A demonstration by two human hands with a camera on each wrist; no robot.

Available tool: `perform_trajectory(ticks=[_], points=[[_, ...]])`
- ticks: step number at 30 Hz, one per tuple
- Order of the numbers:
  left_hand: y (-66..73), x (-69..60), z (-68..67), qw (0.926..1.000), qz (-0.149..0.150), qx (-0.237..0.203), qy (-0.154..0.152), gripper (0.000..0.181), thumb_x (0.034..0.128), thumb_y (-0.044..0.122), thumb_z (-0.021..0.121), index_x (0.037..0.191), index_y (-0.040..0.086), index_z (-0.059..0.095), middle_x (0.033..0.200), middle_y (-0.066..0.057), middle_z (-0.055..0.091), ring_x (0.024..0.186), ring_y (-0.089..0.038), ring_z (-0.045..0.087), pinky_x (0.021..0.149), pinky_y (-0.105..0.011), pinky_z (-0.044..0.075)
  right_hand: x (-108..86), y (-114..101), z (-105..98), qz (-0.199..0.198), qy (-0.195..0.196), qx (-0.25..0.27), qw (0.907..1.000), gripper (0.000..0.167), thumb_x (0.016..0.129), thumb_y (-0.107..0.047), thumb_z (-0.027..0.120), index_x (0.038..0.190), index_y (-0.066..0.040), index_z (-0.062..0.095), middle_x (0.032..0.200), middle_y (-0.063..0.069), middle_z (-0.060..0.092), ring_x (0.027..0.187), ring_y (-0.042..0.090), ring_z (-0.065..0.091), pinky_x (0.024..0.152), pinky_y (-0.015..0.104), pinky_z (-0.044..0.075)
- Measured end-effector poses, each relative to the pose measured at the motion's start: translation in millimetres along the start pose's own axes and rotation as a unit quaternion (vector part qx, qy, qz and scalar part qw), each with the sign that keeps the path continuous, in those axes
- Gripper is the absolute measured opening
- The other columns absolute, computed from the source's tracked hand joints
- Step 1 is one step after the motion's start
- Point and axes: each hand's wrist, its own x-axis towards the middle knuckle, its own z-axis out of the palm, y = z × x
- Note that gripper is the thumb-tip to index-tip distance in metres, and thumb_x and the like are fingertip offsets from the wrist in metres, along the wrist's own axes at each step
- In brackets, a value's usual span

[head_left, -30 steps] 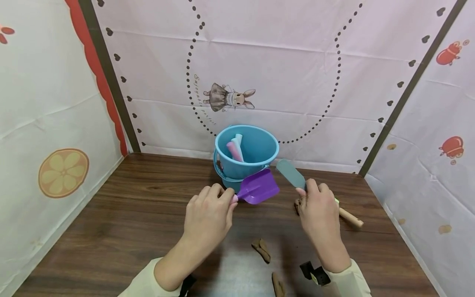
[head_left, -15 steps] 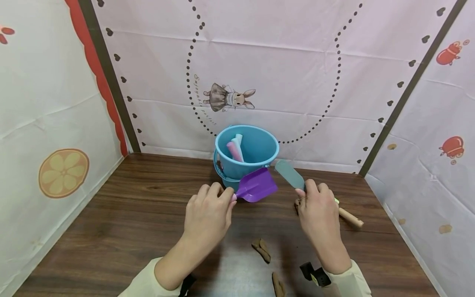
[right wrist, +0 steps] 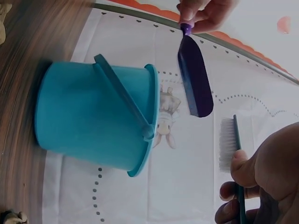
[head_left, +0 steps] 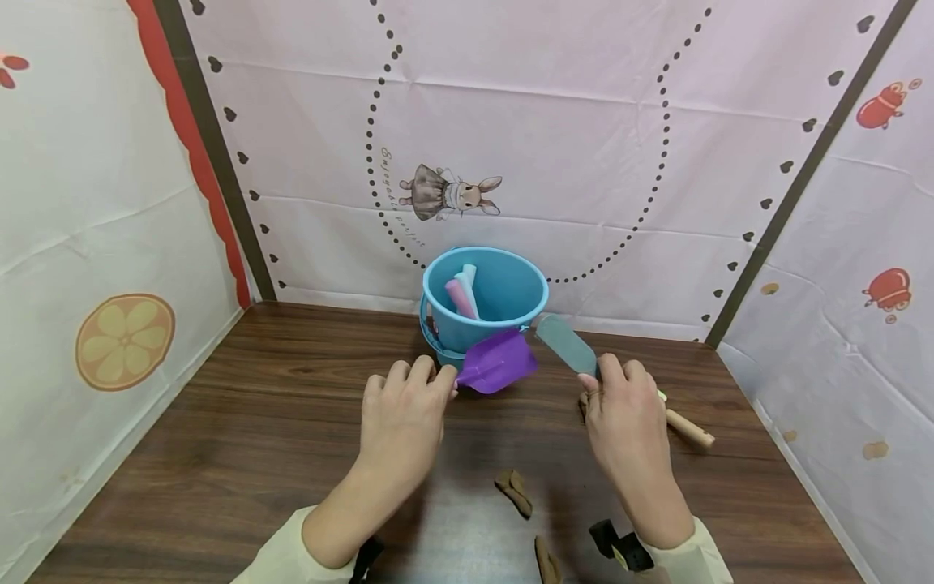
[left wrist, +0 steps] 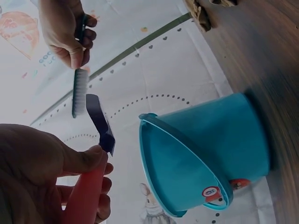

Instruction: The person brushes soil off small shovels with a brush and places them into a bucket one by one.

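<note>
My left hand [head_left: 404, 422] grips the pink handle [left wrist: 88, 191] of a small purple toy shovel [head_left: 499, 362], its blade raised in front of the bucket. In my right hand [head_left: 626, 418] is a brush [head_left: 567, 345] with a flat teal back; the right wrist view shows its white bristles [right wrist: 227, 144]. Shovel blade and brush face each other with a small gap between them. Behind them a blue bucket [head_left: 460, 334] stands upright on the table, its handle hanging down at the side. A pink and a light blue handle [head_left: 469, 280] stick up inside it.
Brown, crumpled-looking pieces [head_left: 514, 492] lie on the dark wooden table [head_left: 292, 422] near the front. A wooden-handled item [head_left: 689, 427] lies partly hidden behind my right hand. Printed cloth walls [head_left: 584, 162] enclose the back and both sides.
The shovel has shifted slightly left and its blade has tilted, hiding more of the pink handle. The brush has drifted a little left. Bucket and brown pieces stay put.
</note>
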Motion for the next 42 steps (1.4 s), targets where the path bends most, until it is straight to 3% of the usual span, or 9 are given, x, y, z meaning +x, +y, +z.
perform_trajectory(ticks=[6, 10, 13, 17, 19, 21, 27, 36, 42], points=[[-7.3, 3.1, 4.0, 0.9936, -0.040, -0.080, -0.069, 0.015, 0.0994, 0.028, 0.066, 0.095, 0.015, 0.069, 0.079, -0.003, 0.057, 0.062, -0.021, 0.051, 0.049, -0.034, 0.037, -5.4, -9, -4, -0.028, 0.000, 0.008, 0.9996, 0.025, 0.100, -0.026, 0.062, 0.102, -0.001, 0.058, 0.078, 0.010, 0.041, 0.066, 0.024, 0.038, 0.059, 0.036, 0.036], [-16.5, 10.0, 8.9, 0.9261, -0.118, -0.294, -0.204, 0.016, 0.1029, 0.030, 0.061, 0.100, 0.016, 0.068, 0.077, 0.001, 0.054, 0.064, -0.014, 0.049, 0.053, -0.030, 0.040, -9.4, -17, -5, -0.057, 0.003, 0.010, 0.9983, 0.024, 0.097, -0.024, 0.066, 0.099, -0.002, 0.058, 0.076, 0.007, 0.039, 0.063, 0.020, 0.035, 0.058, 0.033, 0.034], [-25.1, 14.4, 14.3, 0.7782, -0.183, -0.518, -0.304, 0.022, 0.1058, 0.030, 0.055, 0.105, 0.010, 0.064, 0.081, -0.003, 0.055, 0.069, -0.014, 0.052, 0.058, -0.029, 0.044, -12.3, -23, -3, -0.077, 0.001, 0.013, 0.9969, 0.023, 0.094, -0.024, 0.069, 0.094, -0.004, 0.057, 0.074, 0.005, 0.038, 0.062, 0.018, 0.033, 0.058, 0.031, 0.032], [-29.5, 15.3, 15.9, 0.5099, -0.273, -0.722, -0.379, 0.028, 0.1085, 0.029, 0.048, 0.115, 0.003, 0.059, 0.094, -0.005, 0.057, 0.073, -0.013, 0.056, 0.056, -0.025, 0.049, -17.9, -30, 2, -0.106, 0.000, 0.022, 0.9941, 0.024, 0.091, -0.026, 0.071, 0.090, -0.006, 0.057, 0.072, 0.002, 0.036, 0.062, 0.016, 0.032, 0.059, 0.031, 0.031], [-28.6, 14.7, 14.8, 0.4292, -0.294, -0.760, -0.390, 0.027, 0.1091, 0.028, 0.046, 0.117, 0.005, 0.058, 0.097, -0.004, 0.057, 0.073, -0.012, 0.057, 0.056, -0.024, 0.050, -21.3, -34, 4, -0.120, -0.004, 0.024, 0.9925, 0.025, 0.091, -0.028, 0.070, 0.089, -0.007, 0.057, 0.072, 0.001, 0.035, 0.062, 0.015, 0.032, 0.059, 0.031, 0.032], [-27.9, 13.8, 13.6, 0.3909, -0.296, -0.776, -0.397, 0.027, 0.1098, 0.027, 0.044, 0.118, 0.005, 0.058, 0.100, -0.004, 0.057, 0.074, -0.011, 0.057, 0.057, -0.023, 0.051, -24.8, -39, 6, -0.130, -0.011, 0.023, 0.9912, 0.025, 0.091, -0.030, 0.069, 0.089, -0.008, 0.057, 0.073, 0.000, 0.034, 0.063, 0.015, 0.032, 0.059, 0.031, 0.032], [-26.0, 10.9, 8.8, 0.3591, -0.281, -0.786, -0.416, 0.022, 0.1089, 0.019, 0.043, 0.124, 0.011, 0.057, 0.099, -0.005, 0.060, 0.075, -0.011, 0.059, 0.062, -0.025, 0.052, -29.8, -46, 8, -0.144, -0.032, 0.024, 0.9887, 0.025, 0.092, -0.031, 0.067, 0.090, -0.010, 0.054, 0.074, -0.001, 0.033, 0.063, 0.014, 0.032, 0.061, 0.031, 0.032], [-21.6, 12.1, 6.8, 0.4187, -0.227, -0.765, -0.433, 0.020, 0.1056, 0.023, 0.054, 0.112, 0.007, 0.063, 0.090, -0.002, 0.058, 0.070, -0.010, 0.057, 0.057, -0.024, 0.050, -7.2, -17, -1, -0.047, -0.001, 0.029, 0.9985, 0.021, 0.095, -0.025, 0.069, 0.098, -0.007, 0.059, 0.076, 0.007, 0.045, 0.064, 0.022, 0.042, 0.059, 0.037, 0.040], [-20.6, 11.8, 7.9, 0.4229, -0.228, -0.758, -0.441, 0.021, 0.1059, 0.023, 0.054, 0.111, 0.005, 0.062, 0.089, -0.003, 0.058, 0.069, -0.009, 0.056, 0.056, -0.023, 0.049, 4.2, 3, -5, 0.014, -0.002, 0.016, 0.9998, 0.025, 0.103, -0.028, 0.058, 0.105, -0.003, 0.058, 0.081, 0.011, 0.046, 0.067, 0.026, 0.043, 0.061, 0.040, 0.038]])
